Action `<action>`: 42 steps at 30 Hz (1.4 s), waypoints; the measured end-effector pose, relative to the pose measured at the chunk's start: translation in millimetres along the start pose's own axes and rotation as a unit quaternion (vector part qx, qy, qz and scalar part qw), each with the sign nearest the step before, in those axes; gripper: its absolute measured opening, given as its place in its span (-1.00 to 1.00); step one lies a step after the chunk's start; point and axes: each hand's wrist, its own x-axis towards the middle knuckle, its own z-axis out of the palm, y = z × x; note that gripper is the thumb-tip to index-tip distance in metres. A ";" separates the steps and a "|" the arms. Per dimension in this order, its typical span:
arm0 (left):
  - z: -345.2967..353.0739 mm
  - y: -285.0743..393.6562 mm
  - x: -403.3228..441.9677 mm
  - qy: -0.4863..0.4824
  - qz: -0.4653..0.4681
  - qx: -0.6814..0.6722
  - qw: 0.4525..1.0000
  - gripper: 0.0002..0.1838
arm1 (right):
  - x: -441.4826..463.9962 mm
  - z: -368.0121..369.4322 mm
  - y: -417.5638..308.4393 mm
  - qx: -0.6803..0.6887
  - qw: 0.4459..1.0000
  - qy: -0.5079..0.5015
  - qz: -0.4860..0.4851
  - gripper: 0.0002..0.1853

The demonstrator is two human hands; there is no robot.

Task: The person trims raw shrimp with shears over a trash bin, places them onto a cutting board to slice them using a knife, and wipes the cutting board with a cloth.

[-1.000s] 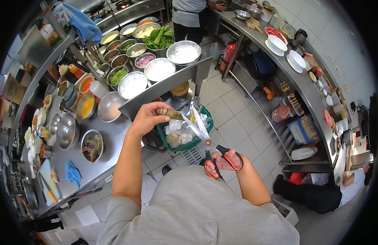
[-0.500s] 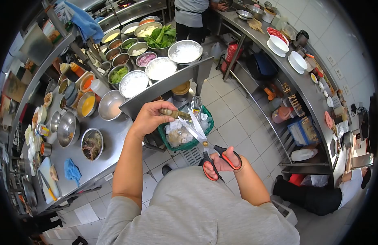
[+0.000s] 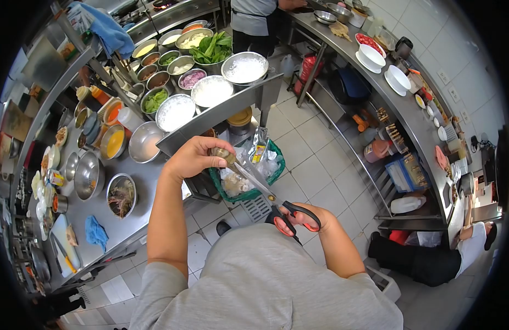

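My left hand (image 3: 189, 158) is closed on a greyish-brown shrimp (image 3: 225, 156), held between thumb and fingers. My right hand (image 3: 312, 213) grips scissors (image 3: 271, 197) by their black and red handles. Their blades lie nearly together, tips touching or just at the shrimp; the exact contact is hard to make out. Below both hands stands a waste bin with a green liner (image 3: 276, 174), holding clear plastic and pale scraps. On the steel table to the left, a metal bowl (image 3: 122, 195) contains more shrimp with long feelers.
Left of me, the steel table (image 3: 139, 217) carries a blue cloth (image 3: 95, 232), a cutting board (image 3: 62, 242) with a knife, and several bowls. Ahead are metal bowls of greens (image 3: 211, 48) and white powder (image 3: 212, 91). Co-workers stand at the back (image 3: 251, 22) and far right (image 3: 425, 258).
The scissors' blades have gone from spread apart to nearly together. The shrimp has turned from lying sideways to pointing down toward the blades, and my left hand has shifted slightly left.
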 end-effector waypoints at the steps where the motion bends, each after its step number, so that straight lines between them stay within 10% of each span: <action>1: -3.0 1.6 -1.2 -0.027 -0.019 -0.004 0.999 -0.68 | -0.8 2.0 -5.3 0.000 1.000 -0.001 0.001 -0.12; 7: -5.7 -4.4 -3.6 -0.092 -0.037 -0.010 0.995 -0.64 | -9.2 15.3 -16.1 -0.084 0.994 0.071 0.019 -0.42; 27: -3.3 -47.7 -4.8 -0.100 -0.092 0.056 0.989 -0.60 | 11.0 24.3 0.2 -0.080 0.991 0.092 0.062 -0.11; 31: 30.5 -81.9 5.7 0.230 0.109 -0.189 0.948 -0.68 | 32.1 37.1 -1.2 -0.089 0.982 0.155 0.054 -0.11; 33: 28.0 -147.1 14.7 0.466 0.045 -0.066 0.881 -0.52 | 41.6 45.4 -3.6 -0.147 0.949 0.261 0.094 -0.12; 37: 79.3 -129.7 -5.5 0.340 -0.154 -0.316 0.872 0.05 | 46.1 46.2 -0.5 -0.151 0.951 0.251 0.101 -0.39; 42: 55.8 -101.0 19.3 0.372 -0.087 -0.536 0.753 -0.05 | 49.1 50.2 -2.4 -0.214 0.920 0.283 0.164 -0.59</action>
